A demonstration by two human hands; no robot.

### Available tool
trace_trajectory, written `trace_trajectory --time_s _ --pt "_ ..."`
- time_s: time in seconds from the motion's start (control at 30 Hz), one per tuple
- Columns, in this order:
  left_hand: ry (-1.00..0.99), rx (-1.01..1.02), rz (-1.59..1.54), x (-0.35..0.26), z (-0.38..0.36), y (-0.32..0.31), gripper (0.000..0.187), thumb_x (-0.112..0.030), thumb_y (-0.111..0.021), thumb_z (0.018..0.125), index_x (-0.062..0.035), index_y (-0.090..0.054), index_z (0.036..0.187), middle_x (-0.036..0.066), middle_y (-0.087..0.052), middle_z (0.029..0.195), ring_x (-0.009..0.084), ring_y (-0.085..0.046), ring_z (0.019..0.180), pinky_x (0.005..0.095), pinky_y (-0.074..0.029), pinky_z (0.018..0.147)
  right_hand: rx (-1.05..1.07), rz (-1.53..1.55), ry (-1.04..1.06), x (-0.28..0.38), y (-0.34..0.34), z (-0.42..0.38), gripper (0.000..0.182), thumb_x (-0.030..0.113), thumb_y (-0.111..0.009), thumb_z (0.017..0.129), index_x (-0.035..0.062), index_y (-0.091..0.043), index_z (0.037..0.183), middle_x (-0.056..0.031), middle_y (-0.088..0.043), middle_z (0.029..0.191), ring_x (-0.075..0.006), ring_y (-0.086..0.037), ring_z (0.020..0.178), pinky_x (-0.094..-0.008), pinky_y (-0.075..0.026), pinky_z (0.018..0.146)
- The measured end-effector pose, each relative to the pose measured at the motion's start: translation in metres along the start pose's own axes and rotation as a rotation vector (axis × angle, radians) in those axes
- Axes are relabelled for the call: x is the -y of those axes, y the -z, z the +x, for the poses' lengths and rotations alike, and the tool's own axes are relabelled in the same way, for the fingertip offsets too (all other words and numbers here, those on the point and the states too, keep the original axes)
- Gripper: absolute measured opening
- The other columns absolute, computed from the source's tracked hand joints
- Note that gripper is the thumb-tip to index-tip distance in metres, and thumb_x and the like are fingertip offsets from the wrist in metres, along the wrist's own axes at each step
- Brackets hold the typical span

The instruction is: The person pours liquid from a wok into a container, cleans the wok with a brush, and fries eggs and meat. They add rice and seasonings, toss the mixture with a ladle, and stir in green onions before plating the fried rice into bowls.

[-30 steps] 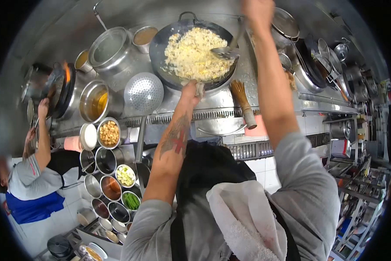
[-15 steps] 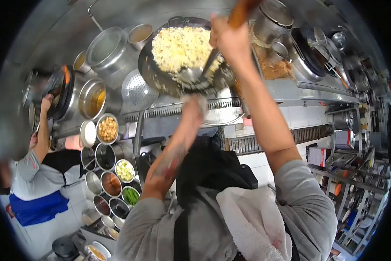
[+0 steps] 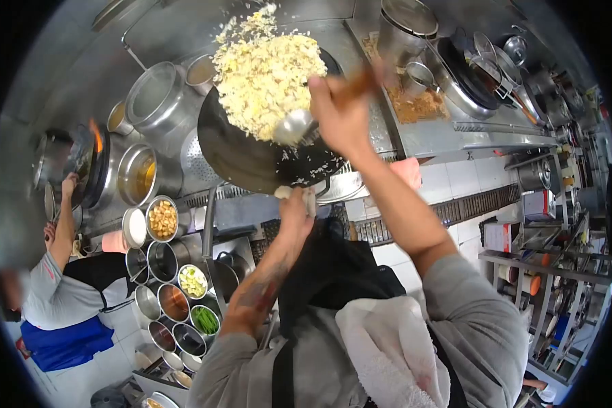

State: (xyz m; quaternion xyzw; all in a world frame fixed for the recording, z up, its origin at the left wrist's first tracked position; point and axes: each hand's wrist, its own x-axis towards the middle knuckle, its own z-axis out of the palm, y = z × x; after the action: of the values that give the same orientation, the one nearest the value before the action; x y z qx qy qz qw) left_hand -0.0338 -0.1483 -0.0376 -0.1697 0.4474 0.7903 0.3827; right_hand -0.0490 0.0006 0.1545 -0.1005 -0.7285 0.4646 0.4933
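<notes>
A large black wok (image 3: 241,153) tilts toward me, its near rim gripped by my left hand (image 3: 294,216) through a folded pale cloth (image 3: 310,202). Fried rice with egg bits (image 3: 261,85) is heaped at the wok's far side, and some grains fly above and past the far rim. My right hand (image 3: 343,126) is closed round the ladle's wooden handle, which is blurred. The metal bowl of the ladle (image 3: 295,127) rests against the near edge of the rice. Loose grains are scattered on the bare wok surface beside my left hand.
Left of the wok are a perforated strainer (image 3: 194,158), a big steel pot (image 3: 155,95) and a pot of yellow liquid (image 3: 140,178). Several ingredient tins, including one of browned cubes (image 3: 163,219), stand nearer. A co-worker (image 3: 64,282) handles another wok. Pots crowd the right counter.
The wok has come toward me and tilted, and the rice has been tossed up at its far side. My left hand has moved down with the rim; my right hand and the ladle have dropped lower.
</notes>
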Motion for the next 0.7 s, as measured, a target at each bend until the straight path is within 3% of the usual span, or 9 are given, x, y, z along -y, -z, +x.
trace_trajectory --time_s 0.07,0.1,0.13,0.27,0.37,0.47,0.53,0.63,0.7 --pt "0.067 -0.022 -0.015 -0.056 -0.021 -0.042 0.014 -0.020 -0.044 0.100 -0.0078 -0.050 0.105 0.008 -0.060 0.080 0.0180 -0.058 0.062 0.0287 -0.046 0.049 0.054 0.093 -0.268 0.033 0.003 0.055 0.041 0.020 -0.061 0.092 0.0099 -0.047 0.055 0.0042 -0.044 0.048 -0.0065 -0.043 0.042 -0.0262 -0.031 0.041" --pt "0.063 0.417 -0.063 -0.083 0.014 -0.038 0.015 -0.019 -0.043 0.100 -0.0082 -0.052 0.094 0.006 -0.057 0.078 0.0156 -0.053 0.057 0.0290 -0.041 0.042 -0.035 0.103 -0.243 0.025 -0.008 0.080 0.042 0.020 -0.062 0.091 0.0104 -0.045 0.054 0.0042 -0.045 0.048 -0.0061 -0.044 0.042 -0.0256 -0.031 0.040" --pt "0.028 0.021 0.012 -0.111 -0.002 -0.090 0.019 -0.020 -0.043 0.100 -0.0098 -0.052 0.086 0.004 -0.055 0.073 0.0141 -0.051 0.057 0.0285 -0.043 0.046 -0.116 0.138 -0.275 0.005 -0.024 0.091 0.044 0.023 -0.061 0.092 0.0101 -0.043 0.054 0.0037 -0.047 0.049 -0.0060 -0.044 0.042 -0.0252 -0.031 0.041" --pt "-0.068 0.090 0.014 -0.024 0.110 -0.030 0.017 -0.020 -0.050 0.097 -0.0043 -0.056 0.097 0.009 -0.063 0.086 0.0192 -0.060 0.066 0.0310 -0.049 0.051 -0.204 0.170 -0.172 -0.096 -0.048 0.006 0.044 0.027 -0.058 0.096 0.0059 -0.050 0.058 0.0003 -0.052 0.054 -0.0088 -0.050 0.050 -0.0271 -0.037 0.047" --pt "-0.134 0.052 0.125 0.017 0.075 0.009 0.016 -0.017 -0.047 0.097 -0.0042 -0.054 0.103 0.010 -0.063 0.084 0.0194 -0.060 0.064 0.0335 -0.048 0.048 -0.038 -0.041 -0.056 -0.021 -0.008 -0.022 0.043 0.026 -0.058 0.096 0.0052 -0.051 0.058 -0.0006 -0.051 0.053 -0.0082 -0.050 0.052 -0.0272 -0.037 0.048" --pt "-0.023 0.035 -0.081 -0.042 0.007 -0.032 0.014 -0.018 -0.047 0.098 -0.0058 -0.053 0.098 0.008 -0.061 0.079 0.0195 -0.058 0.061 0.0318 -0.046 0.046 0.027 -0.021 -0.287 0.038 -0.003 0.049 0.041 0.022 -0.060 0.091 0.0064 -0.050 0.055 0.0019 -0.049 0.050 -0.0079 -0.045 0.045 -0.0274 -0.035 0.044" --pt "0.039 -0.090 -0.194 -0.109 0.010 -0.093 0.014 -0.019 -0.047 0.098 -0.0068 -0.052 0.094 0.007 -0.060 0.077 0.0194 -0.058 0.060 0.0314 -0.046 0.047 -0.086 0.096 -0.250 0.017 -0.027 0.090 0.041 0.023 -0.060 0.092 0.0069 -0.049 0.055 0.0035 -0.046 0.047 -0.0077 -0.044 0.042 -0.0275 -0.034 0.042" --pt "0.009 0.149 0.091 -0.057 0.119 -0.043 0.012 -0.016 -0.049 0.097 -0.0060 -0.053 0.093 0.007 -0.061 0.080 0.0192 -0.061 0.066 0.0313 -0.048 0.049 -0.224 0.012 -0.081 -0.102 -0.063 0.038 0.046 0.030 -0.056 0.095 0.0024 -0.055 0.058 -0.0113 -0.049 0.047 -0.0208 -0.050 0.044 -0.0379 -0.041 0.050" --pt "-0.108 0.102 0.016 -0.015 0.116 -0.018 0.011 -0.015 -0.050 0.097 -0.0042 -0.052 0.094 0.007 -0.061 0.083 0.0189 -0.062 0.069 0.0314 -0.050 0.052 -0.148 0.043 -0.122 -0.077 -0.046 -0.026 0.043 0.026 -0.053 0.097 0.0032 -0.055 0.061 -0.0127 -0.050 0.049 -0.0228 -0.051 0.047 -0.0371 -0.043 0.055"
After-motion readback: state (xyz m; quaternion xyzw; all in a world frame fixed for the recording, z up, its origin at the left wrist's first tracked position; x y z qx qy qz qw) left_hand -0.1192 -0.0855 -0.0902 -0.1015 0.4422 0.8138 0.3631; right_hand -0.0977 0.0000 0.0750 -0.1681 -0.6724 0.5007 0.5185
